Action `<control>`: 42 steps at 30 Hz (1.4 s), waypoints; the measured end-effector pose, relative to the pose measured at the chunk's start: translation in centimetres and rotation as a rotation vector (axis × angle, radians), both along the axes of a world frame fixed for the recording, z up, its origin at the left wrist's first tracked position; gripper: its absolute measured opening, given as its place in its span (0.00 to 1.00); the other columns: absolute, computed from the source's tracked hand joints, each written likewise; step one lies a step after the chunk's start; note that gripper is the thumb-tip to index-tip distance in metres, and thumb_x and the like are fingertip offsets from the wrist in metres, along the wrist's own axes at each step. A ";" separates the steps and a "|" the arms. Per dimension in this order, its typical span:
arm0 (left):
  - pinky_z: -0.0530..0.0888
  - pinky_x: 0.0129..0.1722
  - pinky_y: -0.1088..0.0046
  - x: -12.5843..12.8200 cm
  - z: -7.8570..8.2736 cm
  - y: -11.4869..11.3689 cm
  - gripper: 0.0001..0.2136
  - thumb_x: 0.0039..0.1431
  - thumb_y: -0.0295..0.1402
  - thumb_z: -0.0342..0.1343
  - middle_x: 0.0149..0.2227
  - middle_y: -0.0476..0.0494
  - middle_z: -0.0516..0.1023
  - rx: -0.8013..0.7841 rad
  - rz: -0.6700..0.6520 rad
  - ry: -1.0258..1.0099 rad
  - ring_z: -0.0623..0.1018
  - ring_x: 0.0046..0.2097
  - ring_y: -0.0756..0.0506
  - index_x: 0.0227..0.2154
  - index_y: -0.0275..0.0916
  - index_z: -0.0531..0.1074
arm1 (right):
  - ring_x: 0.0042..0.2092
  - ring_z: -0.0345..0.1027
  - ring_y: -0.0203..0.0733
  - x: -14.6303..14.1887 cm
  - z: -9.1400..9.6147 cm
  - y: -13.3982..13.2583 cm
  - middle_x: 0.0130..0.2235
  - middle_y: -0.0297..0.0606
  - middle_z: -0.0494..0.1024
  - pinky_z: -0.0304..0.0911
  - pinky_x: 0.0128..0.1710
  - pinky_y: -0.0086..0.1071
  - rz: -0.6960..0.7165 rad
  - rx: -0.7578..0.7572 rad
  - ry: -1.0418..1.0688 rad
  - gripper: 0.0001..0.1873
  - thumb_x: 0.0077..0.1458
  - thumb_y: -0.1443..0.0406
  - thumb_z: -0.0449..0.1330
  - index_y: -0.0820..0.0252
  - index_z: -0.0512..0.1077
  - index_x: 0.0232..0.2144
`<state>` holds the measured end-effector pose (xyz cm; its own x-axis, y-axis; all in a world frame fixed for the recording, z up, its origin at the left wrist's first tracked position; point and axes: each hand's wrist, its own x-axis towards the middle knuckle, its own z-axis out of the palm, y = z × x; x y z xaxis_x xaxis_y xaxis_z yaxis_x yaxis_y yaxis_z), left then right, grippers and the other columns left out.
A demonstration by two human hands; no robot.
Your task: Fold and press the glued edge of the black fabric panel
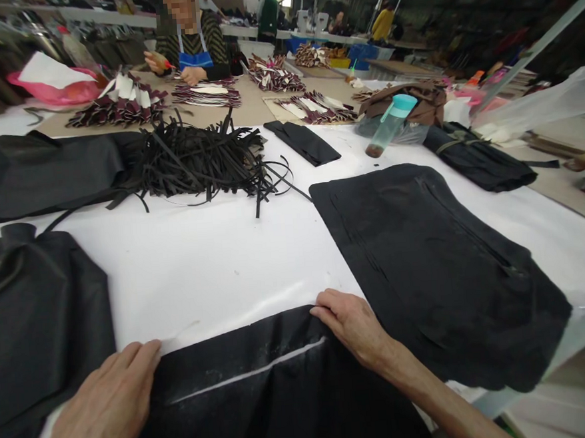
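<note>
A black leather-like panel (265, 394) lies in front of me, with a thin pale line running parallel to its far edge. At its far right corner, my right hand (352, 321) pinches the edge between thumb and fingers. My left hand (105, 405) grips the far left corner; its fingers are pressed together and its thumb is hidden. The panel's near part sags in folds and runs out of view. Close to my right hand lies a stack of black panels (426, 270) with a zip-like slit in the top one.
More black pieces (23, 318) lie at the left. Beyond the white table surface (185, 266) sit a heap of black strips (198, 159), a folded black piece (307, 141), a bottle with a turquoise lid (391, 125) and a tied black bundle (483, 155). A co-worker (195, 45) sits opposite, handling maroon pieces.
</note>
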<state>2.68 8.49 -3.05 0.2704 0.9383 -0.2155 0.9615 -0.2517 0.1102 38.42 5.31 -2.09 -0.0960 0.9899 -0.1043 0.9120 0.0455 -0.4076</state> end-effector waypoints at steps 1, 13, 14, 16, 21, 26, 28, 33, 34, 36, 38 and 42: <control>0.67 0.44 0.58 -0.3 0.0 -0.1 0.17 0.59 0.34 0.37 0.40 0.40 0.73 -0.013 -0.030 -0.031 0.73 0.41 0.39 0.42 0.38 0.69 | 0.31 0.64 0.36 0.0 0.0 0.0 0.28 0.31 0.69 0.54 0.32 0.28 -0.006 -0.011 0.004 0.11 0.60 0.63 0.54 0.57 0.65 0.25; 0.71 0.42 0.56 0.1 3.5 -1.6 0.17 0.58 0.34 0.38 0.41 0.34 0.74 0.244 -0.032 0.038 0.74 0.41 0.36 0.39 0.34 0.71 | 0.30 0.64 0.38 -0.5 0.4 -0.3 0.27 0.33 0.70 0.54 0.31 0.31 -0.012 -0.002 -0.056 0.13 0.62 0.61 0.48 0.56 0.65 0.26; 0.72 0.42 0.58 1.1 3.7 -2.3 0.16 0.58 0.32 0.40 0.42 0.36 0.75 0.351 -0.128 -0.021 0.74 0.41 0.37 0.40 0.35 0.71 | 0.29 0.63 0.38 -0.6 0.6 -0.5 0.27 0.33 0.70 0.54 0.31 0.31 -0.015 0.011 -0.051 0.14 0.62 0.60 0.48 0.56 0.65 0.26; 0.73 0.42 0.67 3.8 3.8 -3.9 0.14 0.56 0.27 0.43 0.41 0.44 0.77 0.406 -0.432 -0.206 0.75 0.41 0.43 0.41 0.40 0.71 | 0.29 0.63 0.37 -0.7 1.0 -0.7 0.27 0.33 0.69 0.54 0.31 0.30 -0.029 0.048 -0.024 0.14 0.62 0.60 0.47 0.56 0.65 0.26; 0.76 0.36 0.71 10.8 2.3 -6.5 0.20 0.50 0.21 0.46 0.52 0.42 0.72 0.141 -0.777 -0.335 0.77 0.38 0.44 0.48 0.38 0.67 | 0.28 0.62 0.37 -0.9 2.4 -1.6 0.26 0.32 0.68 0.53 0.30 0.30 -0.066 0.124 0.059 0.15 0.63 0.59 0.46 0.56 0.65 0.26; 0.75 0.44 0.63 12.1 1.5 -5.5 0.32 0.43 0.17 0.44 0.59 0.36 0.63 -0.125 -0.570 -0.293 0.73 0.50 0.39 0.56 0.34 0.59 | 0.28 0.61 0.37 -1.1 3.4 -2.3 0.27 0.33 0.67 0.53 0.31 0.31 -0.017 0.182 0.084 0.16 0.63 0.60 0.45 0.56 0.64 0.26; 0.76 0.44 0.63 11.6 1.4 -5.1 0.31 0.46 0.17 0.41 0.60 0.31 0.59 -0.198 -0.430 -0.243 0.74 0.49 0.39 0.58 0.31 0.56 | 0.28 0.61 0.37 -1.0 3.7 -2.5 0.26 0.34 0.67 0.53 0.31 0.31 -0.028 0.220 0.082 0.16 0.63 0.60 0.45 0.56 0.64 0.25; 0.71 0.51 0.68 10.0 1.1 -4.9 0.23 0.58 0.26 0.40 0.58 0.37 0.64 -0.118 -0.252 -0.408 0.71 0.53 0.43 0.57 0.36 0.58 | 0.27 0.61 0.37 -0.5 3.7 -2.7 0.26 0.34 0.67 0.54 0.29 0.31 -0.094 0.207 0.103 0.16 0.63 0.59 0.45 0.55 0.64 0.25; 0.69 0.52 0.71 9.8 1.3 -4.8 0.21 0.59 0.28 0.41 0.56 0.41 0.67 -0.088 -0.257 -0.496 0.70 0.54 0.45 0.55 0.39 0.61 | 0.27 0.61 0.37 -0.4 3.5 -2.7 0.26 0.34 0.67 0.54 0.30 0.31 -0.092 0.185 0.101 0.16 0.63 0.59 0.45 0.55 0.64 0.25; 0.70 0.51 0.75 9.1 1.9 -4.6 0.17 0.60 0.29 0.41 0.51 0.48 0.74 -0.073 -0.220 -0.622 0.73 0.51 0.48 0.49 0.45 0.68 | 0.28 0.62 0.37 -0.4 3.0 -2.5 0.27 0.34 0.68 0.54 0.30 0.31 -0.084 0.139 0.085 0.16 0.63 0.59 0.45 0.55 0.65 0.26; 0.74 0.44 0.79 8.1 2.7 -4.2 0.15 0.60 0.29 0.41 0.42 0.52 0.79 -0.115 -0.130 -0.662 0.77 0.43 0.51 0.40 0.47 0.72 | 0.29 0.63 0.37 -0.5 2.3 -2.2 0.28 0.34 0.70 0.55 0.31 0.31 -0.086 0.094 0.069 0.15 0.63 0.58 0.45 0.54 0.65 0.27; 0.74 0.44 0.70 3.8 2.9 -2.6 0.13 0.58 0.33 0.43 0.39 0.47 0.79 0.062 0.002 -0.520 0.77 0.42 0.46 0.37 0.43 0.73 | 0.30 0.65 0.39 -0.4 1.6 -1.5 0.29 0.34 0.72 0.57 0.32 0.32 -0.138 -0.007 0.095 0.15 0.61 0.56 0.46 0.54 0.67 0.28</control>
